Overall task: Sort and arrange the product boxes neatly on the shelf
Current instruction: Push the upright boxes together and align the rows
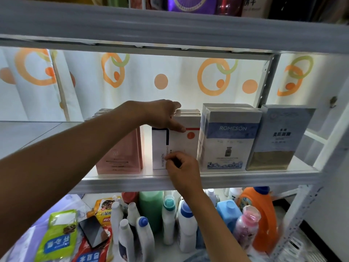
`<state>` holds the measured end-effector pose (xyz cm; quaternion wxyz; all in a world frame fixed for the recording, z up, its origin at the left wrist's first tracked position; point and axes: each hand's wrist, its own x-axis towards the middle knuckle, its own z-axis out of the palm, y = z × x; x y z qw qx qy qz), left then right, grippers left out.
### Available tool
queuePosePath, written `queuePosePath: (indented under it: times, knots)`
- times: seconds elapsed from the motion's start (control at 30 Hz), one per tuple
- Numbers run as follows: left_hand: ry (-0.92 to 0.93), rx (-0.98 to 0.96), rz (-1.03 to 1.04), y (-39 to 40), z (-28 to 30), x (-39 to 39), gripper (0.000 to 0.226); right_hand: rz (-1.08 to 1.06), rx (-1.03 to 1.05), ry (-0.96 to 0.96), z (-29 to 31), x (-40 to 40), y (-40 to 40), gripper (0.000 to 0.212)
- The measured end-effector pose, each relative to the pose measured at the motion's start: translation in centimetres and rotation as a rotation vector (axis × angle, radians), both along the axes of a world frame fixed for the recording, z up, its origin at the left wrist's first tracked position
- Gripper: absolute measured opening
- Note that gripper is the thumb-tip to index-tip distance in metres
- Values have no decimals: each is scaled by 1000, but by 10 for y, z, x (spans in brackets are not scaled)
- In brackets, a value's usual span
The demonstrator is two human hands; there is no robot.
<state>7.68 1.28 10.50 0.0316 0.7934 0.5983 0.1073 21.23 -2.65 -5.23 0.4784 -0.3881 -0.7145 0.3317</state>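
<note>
1. Head view, the middle shelf (236, 176): a row of product boxes stands upright along its front edge. From left to right there is a pink box (120, 157), a white box (177, 144) with a dark blue line and an orange dot, a blue-and-white Romeson box (226, 137), and a pale blue box (279, 137) at the far right.

2. Both hands are on the white box. The left hand (162, 114) reaches over from the left and grips its top edge, fingers curled over the top and the thumb pressed on the front face — likely to keep it upright. The right hand (181, 165) comes up from below and pinches the lower front of the same box, probably to nudge its base square with the shelf edge.

3. The white box touches the Romeson box on its right, but a narrow lit gap separates it from the pink box on its left. More boxes seem to stand behind the front row; how many cannot be told.

4. The left part of the shelf holds no boxes — the row looks to be built up from the right-hand end.

5. Below the shelf stand many bottles (170, 220), among them an orange jug (262, 210), and to the left lie snack packets (58, 235) and a black phone (93, 231).
</note>
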Motion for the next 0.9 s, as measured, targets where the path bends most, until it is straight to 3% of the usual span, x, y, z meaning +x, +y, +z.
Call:
queuePosePath:
  times: [0.47,0.63,0.83,0.9]
  knots:
    - [-115,-98,-47,-3,3,1,51,-3,33,19,2,4,-2,14]
    - [-105,-41,6,-3,-2,5,65,-23,34,18,1,8,1,16]
    - [-43,50,-7,0,-4,7,56,-7,15,17,2,9,1,16]
    - [-42,51,-13,-4,-3,8,63,-9,22,21,2,10,2,17]
